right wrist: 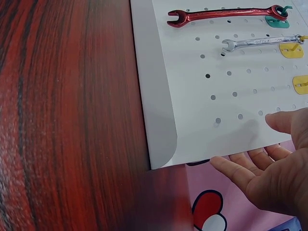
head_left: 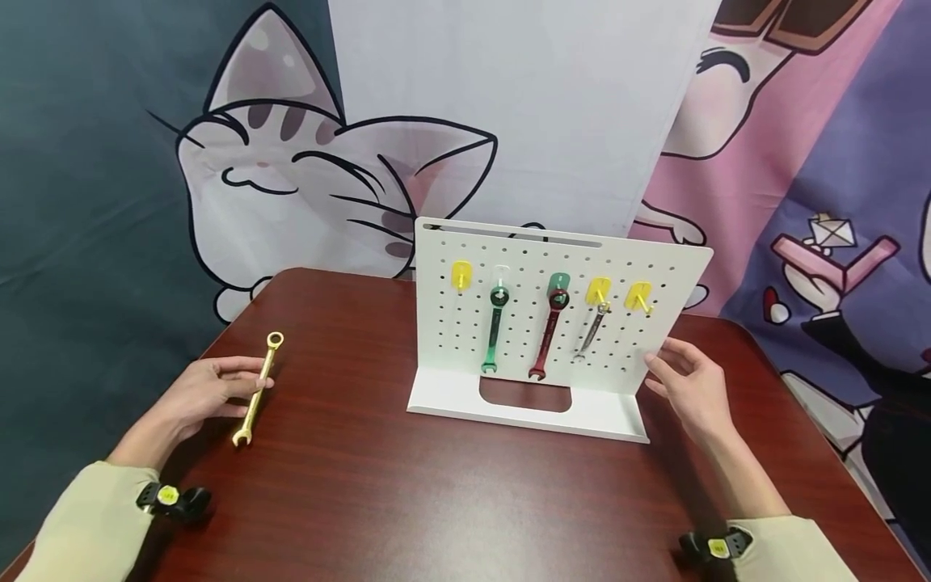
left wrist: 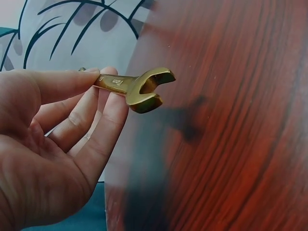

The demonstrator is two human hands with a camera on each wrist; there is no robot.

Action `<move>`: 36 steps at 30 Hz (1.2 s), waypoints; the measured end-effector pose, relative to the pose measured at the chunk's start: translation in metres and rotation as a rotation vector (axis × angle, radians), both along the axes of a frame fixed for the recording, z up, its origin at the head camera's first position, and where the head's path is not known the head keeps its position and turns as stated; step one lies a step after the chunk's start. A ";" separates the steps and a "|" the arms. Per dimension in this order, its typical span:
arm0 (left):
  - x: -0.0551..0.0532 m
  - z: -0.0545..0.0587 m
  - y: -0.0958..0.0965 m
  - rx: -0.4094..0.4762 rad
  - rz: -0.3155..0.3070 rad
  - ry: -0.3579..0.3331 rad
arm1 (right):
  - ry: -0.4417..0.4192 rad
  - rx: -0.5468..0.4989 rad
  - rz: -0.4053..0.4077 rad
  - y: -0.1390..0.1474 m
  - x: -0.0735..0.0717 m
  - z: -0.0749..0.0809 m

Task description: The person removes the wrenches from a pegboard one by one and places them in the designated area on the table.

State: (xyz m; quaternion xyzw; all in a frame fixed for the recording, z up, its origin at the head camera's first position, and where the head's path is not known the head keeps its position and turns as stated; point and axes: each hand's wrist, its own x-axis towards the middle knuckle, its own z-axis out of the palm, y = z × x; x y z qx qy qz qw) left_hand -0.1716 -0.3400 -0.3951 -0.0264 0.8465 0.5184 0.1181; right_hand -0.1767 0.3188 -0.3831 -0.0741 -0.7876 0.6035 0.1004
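On the left, my left hand (head_left: pixel 211 394) pinches a gold combination wrench (head_left: pixel 258 394) by its shaft, ring end up and open end down. In the left wrist view the wrench's open jaw (left wrist: pixel 144 91) juts out past the fingertips. My right hand (head_left: pixel 691 384) holds the right edge of a white pegboard stand (head_left: pixel 458 323), thumb in front and fingers partly hidden behind the edge. From the board's hooks hang a green wrench (head_left: pixel 494 331), a red wrench (head_left: pixel 548 335) and a smaller silver wrench (head_left: pixel 592 330). The outer yellow hooks, left (head_left: pixel 461 276) and right (head_left: pixel 639 297), hold nothing.
The stand's white base, with a cutout in it, rests on a dark red-brown wooden table (head_left: pixel 349 477). Behind the table hangs a cloth backdrop (head_left: pixel 509 97) with cartoon figures. A strapped wrist camera (head_left: pixel 174 499) sits on the left sleeve, another (head_left: pixel 716 547) on the right.
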 end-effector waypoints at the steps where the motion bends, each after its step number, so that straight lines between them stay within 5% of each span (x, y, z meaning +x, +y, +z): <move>1: 0.000 0.000 -0.001 -0.001 -0.004 0.001 | 0.000 0.002 0.000 0.000 0.000 0.000; 36: 0.003 0.004 -0.031 -0.065 -0.015 -0.003 | 0.006 0.000 0.020 0.001 -0.001 0.002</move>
